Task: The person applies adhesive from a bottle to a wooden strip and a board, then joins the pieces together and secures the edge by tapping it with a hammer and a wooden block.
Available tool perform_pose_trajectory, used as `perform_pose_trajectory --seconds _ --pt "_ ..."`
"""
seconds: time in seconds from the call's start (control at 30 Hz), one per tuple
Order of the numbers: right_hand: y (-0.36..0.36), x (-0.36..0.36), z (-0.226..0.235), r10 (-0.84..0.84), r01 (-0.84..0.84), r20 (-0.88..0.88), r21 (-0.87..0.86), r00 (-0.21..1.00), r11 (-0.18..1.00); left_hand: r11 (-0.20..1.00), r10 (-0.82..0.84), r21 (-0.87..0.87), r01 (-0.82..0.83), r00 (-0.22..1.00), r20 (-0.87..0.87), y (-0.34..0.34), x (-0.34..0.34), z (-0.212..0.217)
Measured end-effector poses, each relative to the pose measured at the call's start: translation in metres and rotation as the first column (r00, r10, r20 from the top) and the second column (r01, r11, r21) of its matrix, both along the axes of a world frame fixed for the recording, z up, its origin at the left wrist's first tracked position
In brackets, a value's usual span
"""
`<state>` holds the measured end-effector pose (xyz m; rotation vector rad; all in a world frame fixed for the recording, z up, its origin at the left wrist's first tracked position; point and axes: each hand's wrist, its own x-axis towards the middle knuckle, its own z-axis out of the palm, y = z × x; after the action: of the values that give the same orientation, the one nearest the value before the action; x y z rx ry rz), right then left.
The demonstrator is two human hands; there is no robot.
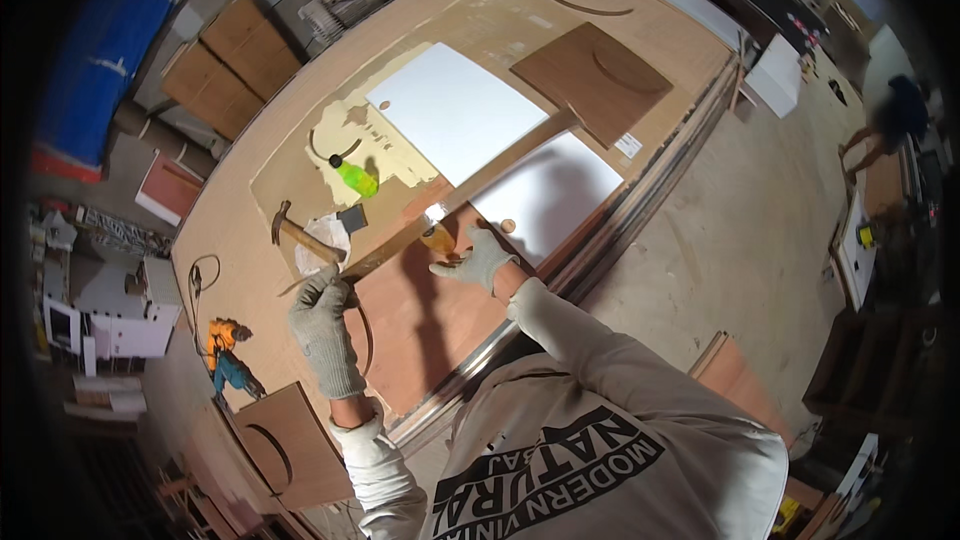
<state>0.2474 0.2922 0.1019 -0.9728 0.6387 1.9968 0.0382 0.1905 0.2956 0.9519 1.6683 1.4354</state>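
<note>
A long narrow wooden strip (505, 157) runs diagonally across the worktable. My left hand (325, 325), in a grey knit glove, is closed at the near-left end of the strip. A hammer (300, 233) lies just beyond those fingers, its handle pointing at them, over a crumpled white sheet (322, 240). My right hand (475, 262), gloved too, curls around an amber-coloured tool handle (438, 238); a bright tip shows at the strip, and its exact kind is unclear. Beside it sits a white panel (555, 195) with a small round wooden piece (508, 226).
Further off are a second white panel (460, 110), a brown board (592, 80) and a green bottle (355, 177) near a dark square block (352, 217). An orange-and-teal power tool (232, 360) lies at the left edge. Another person (895, 115) is far right.
</note>
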Motion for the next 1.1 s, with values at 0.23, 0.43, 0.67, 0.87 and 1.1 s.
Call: perform_pose_trajectory --seconds 0.23,0.43,0.67,0.87,1.1 --pt "-0.118 0.123 -0.057 0.248 -0.261 0.085 0.407 0.965 0.875 0.975 -0.118 -0.186 0.124 0.992 0.043 -0.022 0.054 -0.053" --pt "-0.155 0.257 -0.114 -0.120 -0.176 0.438 0.579 0.891 0.796 0.952 -0.186 -0.243 0.186 0.982 0.020 -0.026 0.090 -0.119" --pt "-0.061 0.329 -0.067 -0.513 -0.279 0.767 0.627 0.387 0.727 0.934 -0.259 -0.293 0.203 0.951 -0.167 0.001 0.125 -0.128" --pt "0.011 0.362 0.014 -0.401 -0.758 0.904 0.366 0.150 0.541 0.945 -0.243 -0.294 0.146 0.914 -0.325 0.011 0.137 -0.133" --pt "0.058 0.379 -0.004 -0.108 -0.789 0.933 0.348 0.342 0.506 0.924 -0.209 -0.368 0.106 0.945 -0.252 0.019 0.164 -0.115"
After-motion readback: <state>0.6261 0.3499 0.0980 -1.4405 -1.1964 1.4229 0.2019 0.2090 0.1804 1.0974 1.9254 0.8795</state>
